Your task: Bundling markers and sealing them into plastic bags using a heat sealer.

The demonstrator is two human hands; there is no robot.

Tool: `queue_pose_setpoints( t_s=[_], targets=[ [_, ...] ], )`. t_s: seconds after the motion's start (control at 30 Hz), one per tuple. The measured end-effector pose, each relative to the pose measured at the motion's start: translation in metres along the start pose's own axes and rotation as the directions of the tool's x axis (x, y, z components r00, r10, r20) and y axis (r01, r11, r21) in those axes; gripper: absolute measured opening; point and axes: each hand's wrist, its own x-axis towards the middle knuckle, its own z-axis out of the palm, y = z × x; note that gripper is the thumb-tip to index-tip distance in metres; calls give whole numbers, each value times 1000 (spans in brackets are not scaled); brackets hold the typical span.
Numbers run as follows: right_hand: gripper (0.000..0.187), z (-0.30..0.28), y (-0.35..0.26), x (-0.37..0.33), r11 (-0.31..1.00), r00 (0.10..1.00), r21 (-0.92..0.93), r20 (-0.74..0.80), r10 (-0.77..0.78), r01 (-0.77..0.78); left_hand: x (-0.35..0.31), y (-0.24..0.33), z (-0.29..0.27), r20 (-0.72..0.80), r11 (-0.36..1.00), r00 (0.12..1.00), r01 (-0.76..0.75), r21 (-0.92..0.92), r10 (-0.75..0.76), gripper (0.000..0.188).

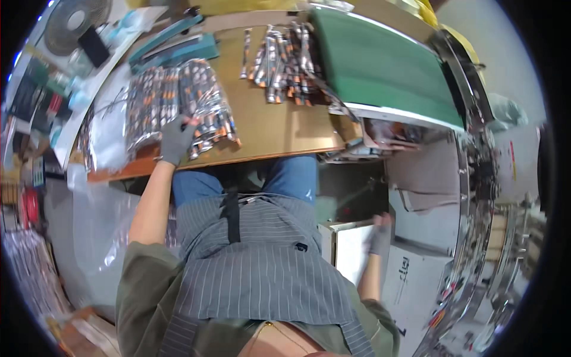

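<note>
My left hand (178, 140), in a grey glove with bare fingertips, is at the near edge of a pile of slim, shiny stick packets (172, 89) in silver, black and orange. Its fingers are curled against the packets; what is between them is hidden. Part of the pile lies in or beside clear plastic film (113, 134). My right hand (379, 237), in a similar glove, is down to my right, away from the table, in front of white boxes. It is smeared by motion, and nothing can be made out in it.
Loose stick packets (285, 59) lie farther back on the brown table (262, 128). A green conveyor belt (386, 65) runs at the right. Behind the left pile is a teal tool (178, 50). A white shelf (98, 80) and a fan (74, 24) stand left; a white carton (416, 285) sits low right.
</note>
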Motion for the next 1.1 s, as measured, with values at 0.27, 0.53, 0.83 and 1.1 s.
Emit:
queue_pose_setpoints(
  t_s=[0.27,0.53,0.83,1.1],
  targets=[
    [27,243,-309,-97,486,370,300,367,-853,821,4,-13,-11,5,991,996,-87,-103,88,28],
    [50,327,-366,-39,905,317,356,908,-275,-234,33,20,-27,172,553,984,165,-817,-40,24],
    [44,226,-415,-82,717,436,674,708,-556,-180,22,80,-80,374,-326,919,395,-859,128,24],
    [35,231,-389,-98,672,474,683,710,-521,-286,-6,48,-40,366,-79,907,357,-931,-207,18]
  ],
)
